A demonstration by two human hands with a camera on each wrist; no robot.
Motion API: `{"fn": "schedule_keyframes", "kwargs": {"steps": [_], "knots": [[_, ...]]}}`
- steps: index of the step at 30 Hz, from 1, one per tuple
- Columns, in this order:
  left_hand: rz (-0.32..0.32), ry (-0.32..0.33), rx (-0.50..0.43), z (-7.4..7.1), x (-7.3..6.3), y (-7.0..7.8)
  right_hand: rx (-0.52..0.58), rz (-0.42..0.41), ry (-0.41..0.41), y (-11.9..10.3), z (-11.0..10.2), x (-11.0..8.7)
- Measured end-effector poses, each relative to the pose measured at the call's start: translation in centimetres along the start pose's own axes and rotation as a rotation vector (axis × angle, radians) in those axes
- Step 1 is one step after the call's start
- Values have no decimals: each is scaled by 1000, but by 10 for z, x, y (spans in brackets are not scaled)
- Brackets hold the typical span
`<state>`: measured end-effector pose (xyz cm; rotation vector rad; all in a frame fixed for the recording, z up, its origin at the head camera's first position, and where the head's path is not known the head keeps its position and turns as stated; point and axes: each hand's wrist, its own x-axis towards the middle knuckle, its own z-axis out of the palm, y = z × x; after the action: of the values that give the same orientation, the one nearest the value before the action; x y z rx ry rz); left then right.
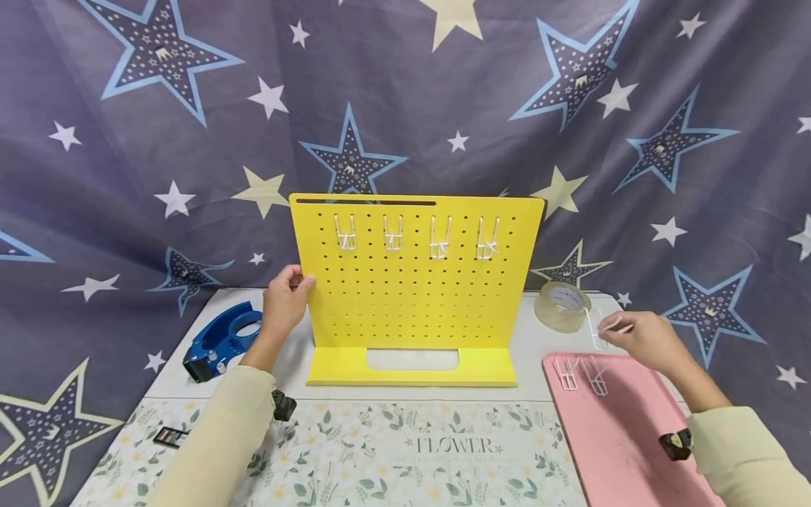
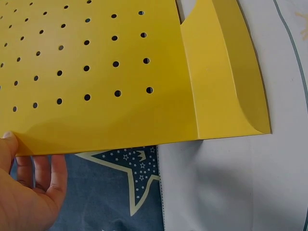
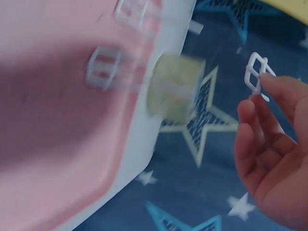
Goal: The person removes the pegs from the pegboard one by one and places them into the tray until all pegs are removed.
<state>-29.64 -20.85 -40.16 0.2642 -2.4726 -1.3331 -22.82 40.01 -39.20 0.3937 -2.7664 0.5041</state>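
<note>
A yellow pegboard stands upright on its base in the head view, with several white wire hooks hanging in a row near its top. My left hand grips the board's left edge; the left wrist view shows the thumb in front and the other fingers behind. To the right of the board, my right hand pinches another white wire hook between thumb and fingertips, raised above the far end of a pink tray. Two more wire hooks lie on that tray.
A roll of clear tape stands behind the tray, close to the right hand. Left of the board sits a blue tape dispenser. A small black object lies on the floral mat in front. A star-patterned cloth hangs behind.
</note>
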Motion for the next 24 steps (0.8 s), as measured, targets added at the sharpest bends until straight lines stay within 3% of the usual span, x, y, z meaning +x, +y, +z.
{"fn": "schedule_keyframes", "kwargs": {"steps": [8, 14, 24], "knots": [[13, 6, 4, 0, 0, -1, -66, 88, -124, 44, 0, -16], [5, 14, 0, -1, -1, 0, -11, 202, -268, 62, 8, -27], [6, 5, -2, 0, 1, 0, 9, 213, -308, 78, 38, -42]]}}
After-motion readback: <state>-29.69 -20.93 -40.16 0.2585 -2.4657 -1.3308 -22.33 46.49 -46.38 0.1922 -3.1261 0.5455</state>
